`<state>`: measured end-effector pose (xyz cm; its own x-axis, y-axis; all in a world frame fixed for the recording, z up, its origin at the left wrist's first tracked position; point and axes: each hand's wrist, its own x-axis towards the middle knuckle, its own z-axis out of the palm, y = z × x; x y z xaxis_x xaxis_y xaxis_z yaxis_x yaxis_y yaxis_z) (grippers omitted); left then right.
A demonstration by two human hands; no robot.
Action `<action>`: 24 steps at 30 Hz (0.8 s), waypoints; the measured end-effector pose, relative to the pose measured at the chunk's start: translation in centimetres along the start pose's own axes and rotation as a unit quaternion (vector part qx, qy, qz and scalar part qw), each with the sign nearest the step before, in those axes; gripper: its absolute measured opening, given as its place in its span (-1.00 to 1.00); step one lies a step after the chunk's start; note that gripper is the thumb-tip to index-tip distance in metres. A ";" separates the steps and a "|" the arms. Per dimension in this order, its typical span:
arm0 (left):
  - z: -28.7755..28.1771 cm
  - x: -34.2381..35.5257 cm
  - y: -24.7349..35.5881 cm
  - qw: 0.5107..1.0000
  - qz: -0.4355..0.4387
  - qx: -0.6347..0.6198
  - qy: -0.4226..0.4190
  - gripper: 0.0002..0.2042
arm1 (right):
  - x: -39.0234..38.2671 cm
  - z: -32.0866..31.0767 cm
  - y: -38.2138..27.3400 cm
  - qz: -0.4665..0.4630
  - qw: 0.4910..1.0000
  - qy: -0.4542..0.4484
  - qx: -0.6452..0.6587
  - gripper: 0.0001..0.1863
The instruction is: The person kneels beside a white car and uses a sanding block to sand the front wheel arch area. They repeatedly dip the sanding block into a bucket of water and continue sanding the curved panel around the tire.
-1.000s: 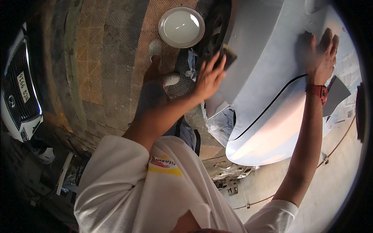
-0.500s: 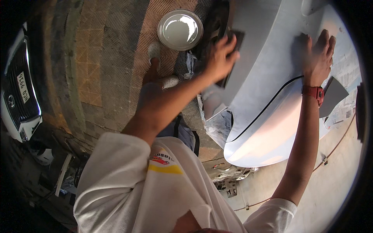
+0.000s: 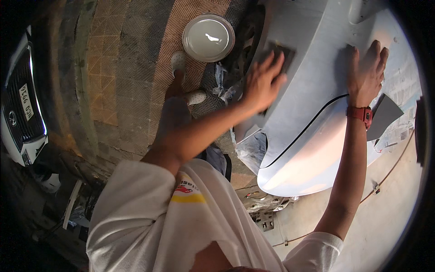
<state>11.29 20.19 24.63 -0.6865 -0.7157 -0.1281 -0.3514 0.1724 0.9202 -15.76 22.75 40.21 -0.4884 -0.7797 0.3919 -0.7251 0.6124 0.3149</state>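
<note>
Your left hand (image 3: 265,84) has the dark flat block (image 3: 287,63), probably a sanding block, held against the grey front fender (image 3: 299,99), near its wheel-arch edge. Fingers lie spread over it; blur means you can't tell how far they wrap its sides. Your right hand (image 3: 366,75) grasps nothing that shows: palm down, fingers spread on the fender's far side, past the upper end of the black seam (image 3: 297,137).

Key relation: block sits directly under your left palm, well to the left of your right hand; left is clearly nearer. Its long axis runs roughly along the wheel-arch edge. One end points away from you and slightly right, showing past the fingertips; the other points back toward the fender's front corner, showing below the palm.

Around: round tub (image 3: 185,41) of cloudy liquid on the floor, left of the wheel (image 3: 248,38); red watch (image 3: 359,116) on your right wrist; grey sheet (image 3: 386,117) just beside it.
</note>
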 end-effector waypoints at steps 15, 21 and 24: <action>-0.2 -1.1 1.2 0.998 0.058 -0.005 -0.022 -0.32 | 0.0 -0.3 -0.1 0.020 0.999 -0.028 -0.015 -0.22; -0.8 12.7 -2.2 0.994 -0.085 -0.065 -0.026 -0.33 | 0.5 -0.1 -0.4 0.011 1.000 -0.017 0.017 -0.21; -1.3 16.7 -3.9 0.987 -0.140 -0.051 -0.060 -0.30 | 0.6 -0.3 -0.8 0.013 0.999 -0.031 0.005 -0.21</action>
<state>2.03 6.73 19.34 -0.6446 -0.6386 -0.4204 -0.4763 -0.0947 0.8742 -15.35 21.82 40.41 -0.5363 -0.7698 0.3460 -0.7164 0.6320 0.2955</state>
